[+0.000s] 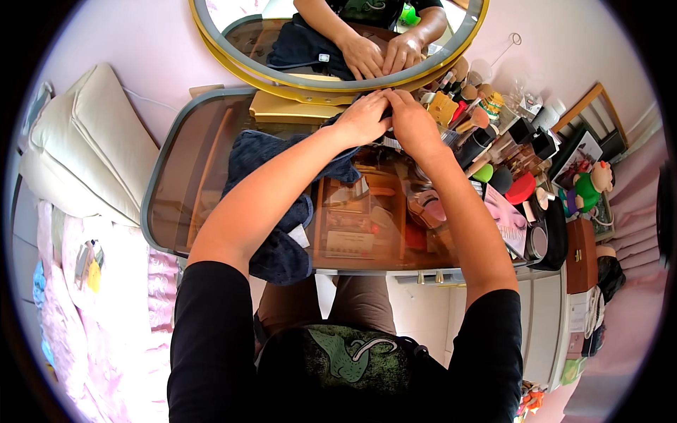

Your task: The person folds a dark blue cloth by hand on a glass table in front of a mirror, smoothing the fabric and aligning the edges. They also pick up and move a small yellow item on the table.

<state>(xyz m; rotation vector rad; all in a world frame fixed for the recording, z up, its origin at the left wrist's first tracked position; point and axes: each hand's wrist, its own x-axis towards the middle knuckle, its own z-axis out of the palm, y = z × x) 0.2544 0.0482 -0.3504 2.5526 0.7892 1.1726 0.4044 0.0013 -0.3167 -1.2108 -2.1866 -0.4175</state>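
At the lower rim of the round mirror (338, 87), my left hand (366, 119) and my right hand (415, 120) meet with their fingertips close together. Dark navy cloth shows around the fingers of my left hand. The rest of this navy towel (280, 153) spreads leftward under my left forearm, and its end with a white tag hangs over the front edge of the dressing table (174, 180). What lies beneath my right fingers is hidden by the hand. Both hands and the towel also appear in the mirror's reflection.
Makeup brushes (478, 119), bottles and small boxes crowd the table's right side. A palette with a printed face (505, 219) lies nearer me. Left of the mirror stand sits a gold box (291, 106). A drawer with items shows through the tinted glass top. A cushioned headboard (79, 143) stands left.
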